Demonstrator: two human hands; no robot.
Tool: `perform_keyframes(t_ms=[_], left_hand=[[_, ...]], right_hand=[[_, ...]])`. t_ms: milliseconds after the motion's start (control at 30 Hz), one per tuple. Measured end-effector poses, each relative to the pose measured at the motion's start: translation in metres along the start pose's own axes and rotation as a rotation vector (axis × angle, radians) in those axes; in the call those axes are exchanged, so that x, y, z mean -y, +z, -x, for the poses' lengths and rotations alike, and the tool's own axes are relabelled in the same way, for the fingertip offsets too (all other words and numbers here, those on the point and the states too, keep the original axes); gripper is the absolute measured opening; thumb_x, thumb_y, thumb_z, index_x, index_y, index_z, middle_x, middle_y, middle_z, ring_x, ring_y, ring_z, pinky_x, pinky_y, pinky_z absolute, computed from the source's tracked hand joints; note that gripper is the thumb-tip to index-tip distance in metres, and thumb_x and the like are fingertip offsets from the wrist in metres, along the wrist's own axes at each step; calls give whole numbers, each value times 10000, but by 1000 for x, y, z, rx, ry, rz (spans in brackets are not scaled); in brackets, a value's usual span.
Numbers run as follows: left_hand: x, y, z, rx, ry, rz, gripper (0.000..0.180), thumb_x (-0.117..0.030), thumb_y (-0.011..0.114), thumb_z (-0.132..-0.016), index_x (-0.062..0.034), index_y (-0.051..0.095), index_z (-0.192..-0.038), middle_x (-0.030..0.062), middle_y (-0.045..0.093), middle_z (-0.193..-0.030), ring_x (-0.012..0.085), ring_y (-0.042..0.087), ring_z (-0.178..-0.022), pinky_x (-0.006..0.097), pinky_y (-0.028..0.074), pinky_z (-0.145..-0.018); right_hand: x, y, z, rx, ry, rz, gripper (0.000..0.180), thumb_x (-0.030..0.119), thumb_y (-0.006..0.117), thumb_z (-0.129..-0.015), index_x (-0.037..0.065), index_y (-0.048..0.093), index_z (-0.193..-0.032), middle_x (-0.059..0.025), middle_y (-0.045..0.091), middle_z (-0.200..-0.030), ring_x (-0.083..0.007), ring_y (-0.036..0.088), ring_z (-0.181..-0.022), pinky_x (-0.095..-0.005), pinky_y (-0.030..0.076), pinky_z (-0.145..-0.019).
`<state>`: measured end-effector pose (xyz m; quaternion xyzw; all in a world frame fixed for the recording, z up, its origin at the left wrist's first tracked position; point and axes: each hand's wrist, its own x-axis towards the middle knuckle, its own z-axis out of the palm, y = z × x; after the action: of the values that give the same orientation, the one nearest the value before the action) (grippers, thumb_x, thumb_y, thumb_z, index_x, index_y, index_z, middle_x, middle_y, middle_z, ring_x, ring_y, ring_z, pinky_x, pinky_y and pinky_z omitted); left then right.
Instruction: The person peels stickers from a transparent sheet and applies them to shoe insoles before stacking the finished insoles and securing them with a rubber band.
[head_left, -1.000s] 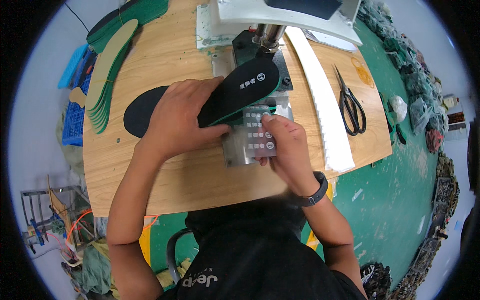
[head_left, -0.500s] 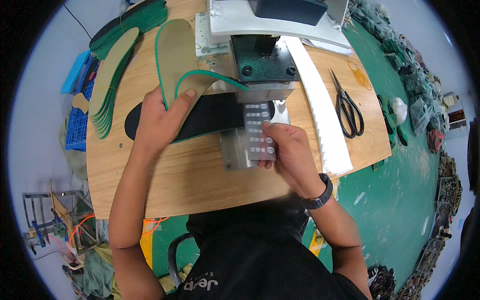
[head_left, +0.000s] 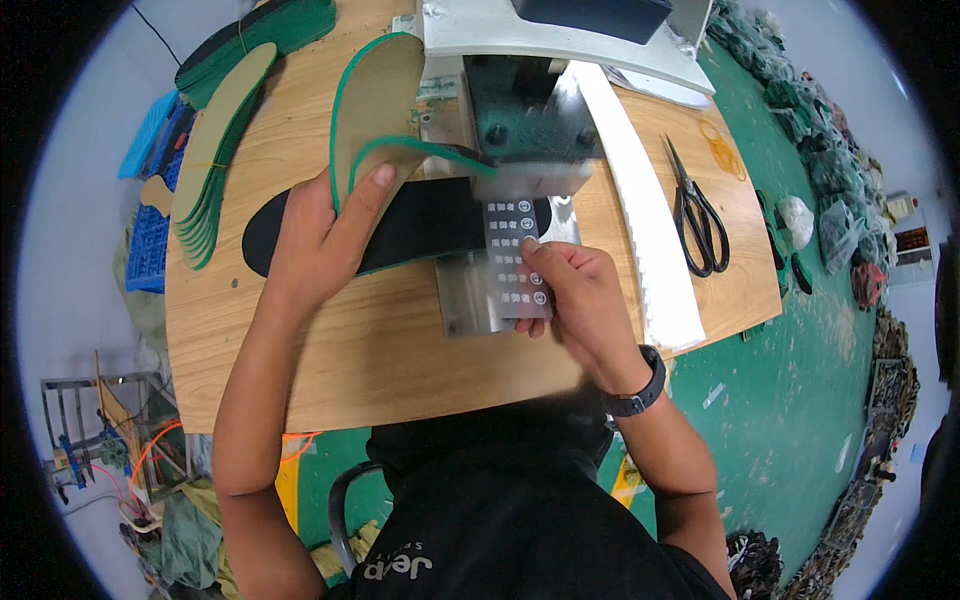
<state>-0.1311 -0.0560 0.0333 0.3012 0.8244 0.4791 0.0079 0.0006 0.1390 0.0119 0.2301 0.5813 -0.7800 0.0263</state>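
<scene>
Two hands work at the press: left hand (head_left: pixel 320 235) grips a green-edged insole (head_left: pixel 375 110), bent upward over a black insole (head_left: pixel 400 225); right hand (head_left: pixel 580 300) pinches the label strip (head_left: pixel 515 255) on the metal plate (head_left: pixel 470 300) — best kept flat and square under the press head (head_left: pixel 525 115).

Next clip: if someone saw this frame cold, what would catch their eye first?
Most likely the two hands at the middle of the wooden table: the left hand lifts a green-edged insole off a black insole, while the right hand pinches a clear label strip lying on a metal plate under the green press machine. Black scissors lie to the right, a fanned stack of insoles far left.
</scene>
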Motion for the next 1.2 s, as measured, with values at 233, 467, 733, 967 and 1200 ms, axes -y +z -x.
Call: perform_keyframes(t_ms=[233, 467, 733, 967, 1200], left_hand=[[-2, 1, 0, 120, 31, -68, 369, -263, 614, -840, -12, 563, -1105, 147, 609, -782, 309, 556, -690, 332, 454, -672], [-10, 6, 1, 198, 131, -362, 825, -315, 775, -631, -45, 425, -1327, 218, 591, -1083, 367, 556, -1030, 405, 434, -900], [-6, 4, 3, 182, 131, -299, 553, -258, 728, -664, -27, 554, -1135, 212, 623, -987, 372, 593, -906, 413, 478, -800], [-4, -7, 3, -25, -129, 100, 238, -109, 587, -753, 11, 613, -958, 86, 640, -802, 142, 565, -713, 267, 465, -681], [9, -10, 6, -132, -104, 302, 168, -118, 561, -798, 17, 603, -886, 5, 577, -759, 87, 496, -691, 252, 426, -645]], right_hand=[[-2, 2, -2, -9, -21, -5, 303, 267, 542, -936, 15, 586, -775, -72, 596, -586, -142, 566, -443, -221, 421, -381], [6, 5, 6, -64, 1, -81, 343, 281, 525, -934, 10, 572, -730, -82, 549, -518, -149, 546, -416, -225, 430, -379], [-14, -9, 12, 2, -183, -74, 178, 128, 480, -920, -8, 569, -847, -102, 584, -607, -156, 573, -492, -240, 456, -415], [-13, -20, 19, -196, -299, -269, 178, 164, 497, -928, 7, 556, -869, -106, 595, -619, -172, 581, -519, -252, 472, -462], [-7, -4, 5, 14, -77, -21, 199, 166, 516, -916, -4, 576, -831, -92, 596, -611, -154, 576, -484, -243, 463, -433]])
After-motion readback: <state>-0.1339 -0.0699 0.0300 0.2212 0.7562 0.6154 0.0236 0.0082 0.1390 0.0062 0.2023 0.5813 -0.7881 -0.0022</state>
